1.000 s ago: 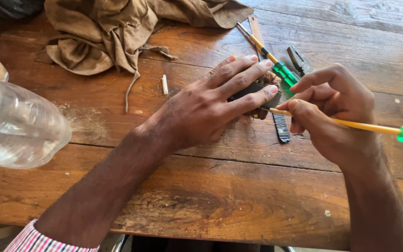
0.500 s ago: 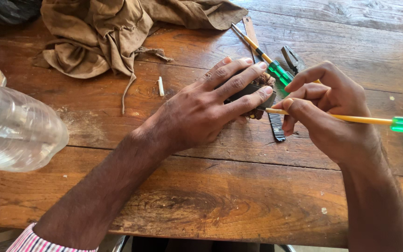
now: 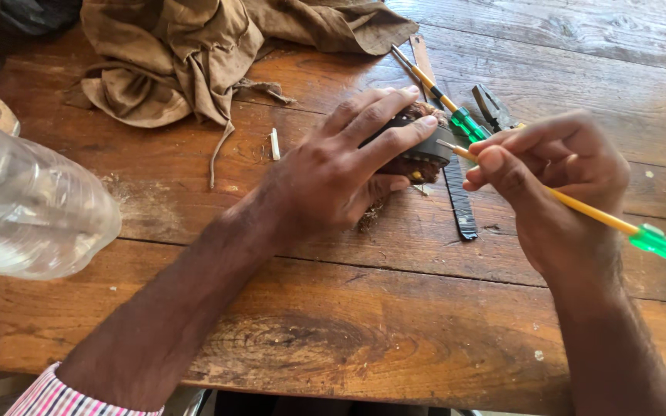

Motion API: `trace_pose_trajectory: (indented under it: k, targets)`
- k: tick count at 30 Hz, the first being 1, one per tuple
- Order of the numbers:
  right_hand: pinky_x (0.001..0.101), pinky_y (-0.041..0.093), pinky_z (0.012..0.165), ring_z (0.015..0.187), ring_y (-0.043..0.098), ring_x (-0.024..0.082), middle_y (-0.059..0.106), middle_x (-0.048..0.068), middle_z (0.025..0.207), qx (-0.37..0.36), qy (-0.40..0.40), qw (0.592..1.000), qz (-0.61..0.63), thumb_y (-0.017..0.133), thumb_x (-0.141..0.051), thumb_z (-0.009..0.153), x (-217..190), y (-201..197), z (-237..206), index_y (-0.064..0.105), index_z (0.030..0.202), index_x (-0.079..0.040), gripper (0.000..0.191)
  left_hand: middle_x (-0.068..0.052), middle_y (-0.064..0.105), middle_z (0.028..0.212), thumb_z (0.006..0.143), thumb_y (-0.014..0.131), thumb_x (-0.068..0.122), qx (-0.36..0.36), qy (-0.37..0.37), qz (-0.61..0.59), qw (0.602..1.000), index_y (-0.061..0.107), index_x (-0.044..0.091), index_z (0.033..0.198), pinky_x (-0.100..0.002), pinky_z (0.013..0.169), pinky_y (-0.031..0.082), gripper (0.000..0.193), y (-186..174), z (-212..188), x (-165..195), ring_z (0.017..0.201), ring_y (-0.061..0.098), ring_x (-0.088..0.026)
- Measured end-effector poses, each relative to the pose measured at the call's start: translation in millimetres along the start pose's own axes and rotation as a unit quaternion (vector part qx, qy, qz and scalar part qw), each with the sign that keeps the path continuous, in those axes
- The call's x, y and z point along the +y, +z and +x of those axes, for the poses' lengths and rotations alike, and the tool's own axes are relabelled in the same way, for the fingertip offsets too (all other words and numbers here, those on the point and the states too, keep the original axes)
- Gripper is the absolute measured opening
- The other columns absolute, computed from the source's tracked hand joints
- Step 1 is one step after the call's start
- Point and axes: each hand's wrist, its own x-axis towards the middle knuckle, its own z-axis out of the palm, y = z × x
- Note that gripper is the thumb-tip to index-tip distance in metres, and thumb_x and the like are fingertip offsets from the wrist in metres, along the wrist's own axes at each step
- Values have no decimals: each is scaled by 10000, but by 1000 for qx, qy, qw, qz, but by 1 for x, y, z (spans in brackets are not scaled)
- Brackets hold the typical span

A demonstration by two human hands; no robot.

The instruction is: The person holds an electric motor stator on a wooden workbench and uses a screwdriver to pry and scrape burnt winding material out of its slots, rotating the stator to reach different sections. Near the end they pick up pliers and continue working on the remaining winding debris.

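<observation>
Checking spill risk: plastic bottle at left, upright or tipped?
Tipped: the clear plastic bottle lies on its side on the wooden table.
</observation>
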Motion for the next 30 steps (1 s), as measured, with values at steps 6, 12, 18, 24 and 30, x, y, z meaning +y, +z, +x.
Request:
trace_pose_trajectory:
  k: [6,12,18,24,30]
  targets:
    - [296,638,937,1006,743,207,704,246,1156,-15,22,999,18,672,96,1032,5,-5,-4,619,1096,83,84,-248,466,1564,1031,711,312,13,-20,16,1000,435,101,1543,-591,1192,437,619,5,0,-3,1452,455,-448]
    - [320,642,963,1080,747,238,693,255,1220,-43,26,999,4,573,170,977,5,-5,-3,623,1111,87,165,-259,510,1538,1046,688,336,45,-39,17,998,443,90,1529,-583,1185,456,595,1,-2,-12,1412,517,-454]
    - [304,646,935,1064,752,227,715,262,1200,-44,32,998,-7,563,159,976,5,-4,-5,622,1107,92,158,-251,494,1555,1042,706,333,32,-33,4,999,437,105,1548,-593,1187,460,617,0,-3,-10,1414,516,-456]
    - [288,651,889,968,766,213,730,257,1106,-29,23,997,-69,595,139,986,2,-4,-7,628,1100,94,127,-240,485,1564,1031,723,333,28,-33,11,999,441,126,1551,-561,1171,490,627,-3,-1,-5,1425,509,-451]
    - [283,653,864,1011,768,219,735,245,1135,-42,21,996,-73,601,132,970,4,-4,-6,625,1077,80,121,-234,491,1556,1024,732,327,32,-27,13,999,450,121,1540,-539,1160,511,624,-3,-1,-4,1433,504,-438]
